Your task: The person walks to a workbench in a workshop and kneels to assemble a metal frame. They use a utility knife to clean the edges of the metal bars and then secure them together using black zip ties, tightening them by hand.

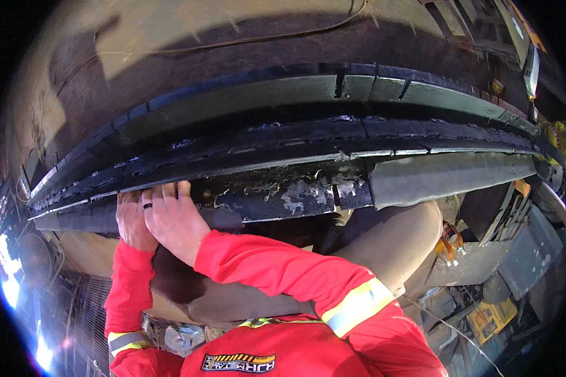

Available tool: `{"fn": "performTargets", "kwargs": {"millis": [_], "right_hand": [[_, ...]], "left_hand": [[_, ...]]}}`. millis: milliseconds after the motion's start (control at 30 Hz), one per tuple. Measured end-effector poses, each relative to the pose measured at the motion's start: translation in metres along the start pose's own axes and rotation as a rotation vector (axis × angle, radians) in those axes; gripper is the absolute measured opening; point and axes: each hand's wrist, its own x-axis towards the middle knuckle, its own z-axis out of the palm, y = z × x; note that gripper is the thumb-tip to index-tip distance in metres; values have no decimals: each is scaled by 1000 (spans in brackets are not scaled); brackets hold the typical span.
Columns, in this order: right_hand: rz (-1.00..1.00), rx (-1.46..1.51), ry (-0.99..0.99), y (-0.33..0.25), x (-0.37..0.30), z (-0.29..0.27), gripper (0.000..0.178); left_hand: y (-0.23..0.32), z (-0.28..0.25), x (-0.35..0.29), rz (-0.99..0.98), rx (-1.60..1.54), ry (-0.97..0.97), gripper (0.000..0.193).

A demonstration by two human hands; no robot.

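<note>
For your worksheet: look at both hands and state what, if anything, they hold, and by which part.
Both hands, left hand and right hand, rest together on the lower edge of the long dark metal beam; whether the fingers grip it cannot be told.

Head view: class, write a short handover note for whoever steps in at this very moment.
Left hand: open, flat against the lower lip of the long dark steel beam, no tool.
Right hand: open, close beside the left, fingers laid over the same lip.
Done: both hands placed on the beam.
Left: the flaking patch to the right of the hands is untouched; no more can be told.
</note>
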Motion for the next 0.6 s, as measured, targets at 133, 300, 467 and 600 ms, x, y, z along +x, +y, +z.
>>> {"fn": "performTargets", "kwargs": {"millis": [133, 300, 467, 600], "right_hand": [[3, 26, 38, -2, 0, 3, 28], [19, 32, 59, -3, 1, 6, 35], [26, -3, 69, -6, 1, 8, 35], [33, -13, 119, -5, 3, 11, 32]], "left_hand": [[4, 1, -4, -23, 70, 61, 36], [-1, 13, -15, -43, 23, 250, 39], [5, 9, -10, -50, 47, 268, 38], [-9, 22, -19, -28, 86, 244, 37]]}}
